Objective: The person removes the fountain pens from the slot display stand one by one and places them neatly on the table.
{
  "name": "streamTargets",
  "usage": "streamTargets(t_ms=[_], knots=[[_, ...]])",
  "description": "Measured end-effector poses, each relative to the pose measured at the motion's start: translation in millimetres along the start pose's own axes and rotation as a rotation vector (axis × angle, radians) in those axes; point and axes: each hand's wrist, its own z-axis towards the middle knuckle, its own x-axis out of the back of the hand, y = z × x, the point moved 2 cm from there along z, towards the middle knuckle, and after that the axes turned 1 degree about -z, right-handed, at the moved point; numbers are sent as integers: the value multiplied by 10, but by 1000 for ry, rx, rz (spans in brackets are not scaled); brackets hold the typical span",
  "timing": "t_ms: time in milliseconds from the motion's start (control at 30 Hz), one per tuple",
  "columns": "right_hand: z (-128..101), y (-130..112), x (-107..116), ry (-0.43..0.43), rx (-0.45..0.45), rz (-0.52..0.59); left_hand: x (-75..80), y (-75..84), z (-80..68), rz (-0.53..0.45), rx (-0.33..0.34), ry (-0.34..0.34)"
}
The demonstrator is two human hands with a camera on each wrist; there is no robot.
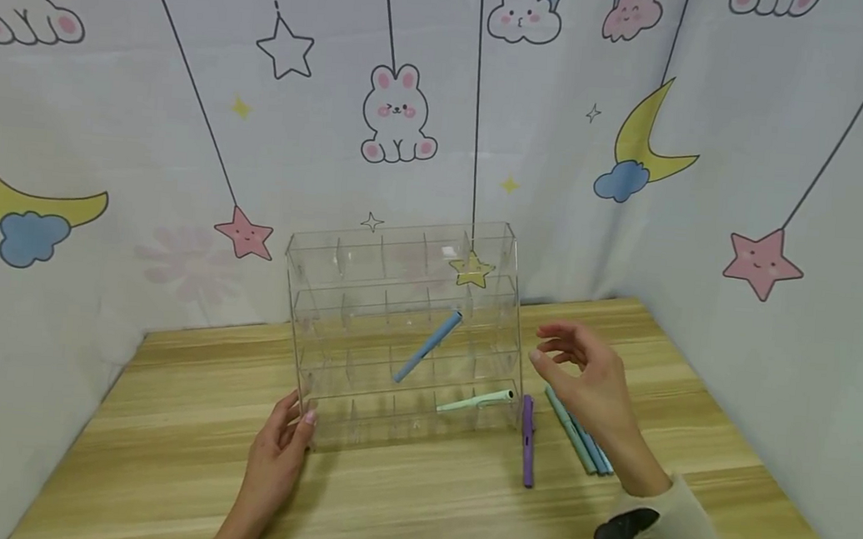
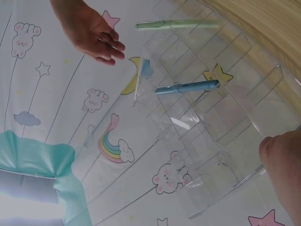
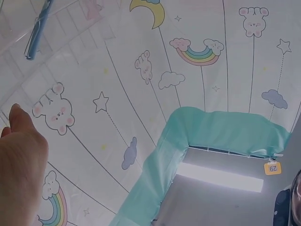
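While the left hand (image 1: 279, 451) rests relaxed fingers against the clear acrylic tiered organizer (image 1: 404, 334), the right hand (image 1: 589, 381) hovers released above pens; a yellow tag (image 3: 271, 168) reads "29".

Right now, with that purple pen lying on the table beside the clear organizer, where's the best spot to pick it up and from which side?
Probably pinch the purple pen mid-barrel from above. It lies flat on the table, pointing away from the person, with bare wood on both long sides. The right hand hovers nearest, holding nothing.
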Motion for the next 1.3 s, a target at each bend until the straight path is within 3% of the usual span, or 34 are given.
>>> streamTargets(t_ms=[267, 433, 833, 1300], knots=[[177, 48, -283, -42, 67, 107, 1, -27, 7, 19, 7, -1], [241, 33, -406, -81, 29, 150, 3, -17, 8, 25, 9, 1], [356, 34, -620, -118, 15, 140, -9, -17, 6, 33, 19, -10], [457, -17, -772, -136, -37, 208, -9, -2, 0, 31, -3, -2]])
